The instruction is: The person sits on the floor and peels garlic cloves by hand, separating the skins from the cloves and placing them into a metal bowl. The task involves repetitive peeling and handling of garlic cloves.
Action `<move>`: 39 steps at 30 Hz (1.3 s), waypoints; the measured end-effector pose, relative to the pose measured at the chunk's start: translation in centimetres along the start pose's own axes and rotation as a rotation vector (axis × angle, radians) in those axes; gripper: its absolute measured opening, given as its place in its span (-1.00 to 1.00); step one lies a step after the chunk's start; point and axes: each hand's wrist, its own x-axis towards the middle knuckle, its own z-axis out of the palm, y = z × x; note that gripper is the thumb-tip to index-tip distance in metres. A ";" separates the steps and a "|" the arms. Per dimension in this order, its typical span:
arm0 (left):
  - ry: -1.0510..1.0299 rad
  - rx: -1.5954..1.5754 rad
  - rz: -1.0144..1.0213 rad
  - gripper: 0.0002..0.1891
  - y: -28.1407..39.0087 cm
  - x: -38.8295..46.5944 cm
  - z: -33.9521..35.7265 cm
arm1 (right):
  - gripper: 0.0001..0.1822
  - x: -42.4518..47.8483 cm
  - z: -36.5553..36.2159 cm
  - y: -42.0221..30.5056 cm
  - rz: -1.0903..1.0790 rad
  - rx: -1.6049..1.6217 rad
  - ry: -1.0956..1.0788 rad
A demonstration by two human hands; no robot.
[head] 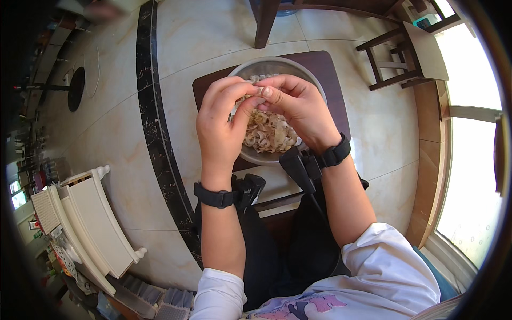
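Observation:
My left hand [220,112] and my right hand [306,106] meet above a metal basin [256,157]. Pinched between the fingertips of both is a small pale piece [261,91], which looks like a garlic clove and is mostly covered by fingers. Papery, pale brown and whitish skins [272,134], apparently from garlic, lie heaped in the basin. My hands hide the basin's middle. It stands on a dark wooden low stool or table [337,92]. Black straps hold small black devices on my left wrist [248,191] and right wrist [300,168].
A dark table leg [266,24] rises beyond the basin. At the upper right is a wooden stool [424,52], near a bright glazed door [468,160]. A black marble strip [154,116] crosses the tiled floor; a white cabinet [98,220] and a round black stand base [76,89] are at left.

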 end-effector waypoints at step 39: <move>0.002 -0.040 -0.080 -0.86 -0.6 0.0 -0.5 | -0.78 0.8 -0.1 0.3 -0.053 -0.058 -0.018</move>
